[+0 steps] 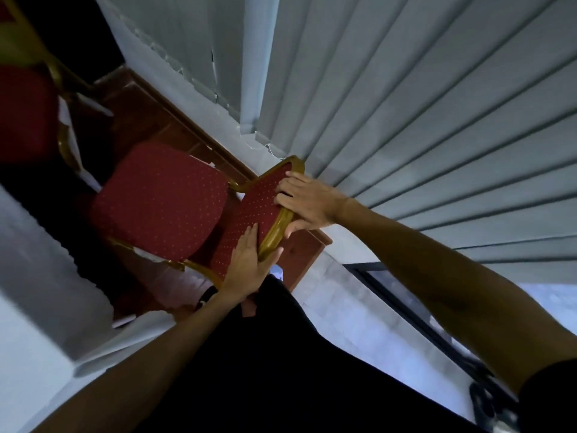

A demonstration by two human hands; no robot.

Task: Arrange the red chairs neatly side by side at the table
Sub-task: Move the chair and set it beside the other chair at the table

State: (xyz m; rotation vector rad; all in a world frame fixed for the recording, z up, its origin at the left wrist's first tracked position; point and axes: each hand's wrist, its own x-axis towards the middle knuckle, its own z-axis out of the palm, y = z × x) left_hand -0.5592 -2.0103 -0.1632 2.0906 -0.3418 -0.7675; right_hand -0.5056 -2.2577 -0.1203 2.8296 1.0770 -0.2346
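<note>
Close in, both hands grip the chair's gold-edged backrest (265, 203): left hand (248, 267) at its nearer end, right hand (307, 203) clamped farther along. Its seat (162, 200) lies beyond, toward the white-clothed counter (34, 292); another red chair (25, 114) stands farther left.

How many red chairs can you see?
2. One chair is in the middle, its backrest held by the left hand and right hand. A second chair is at the left edge, partly cut off. More may be hidden.
</note>
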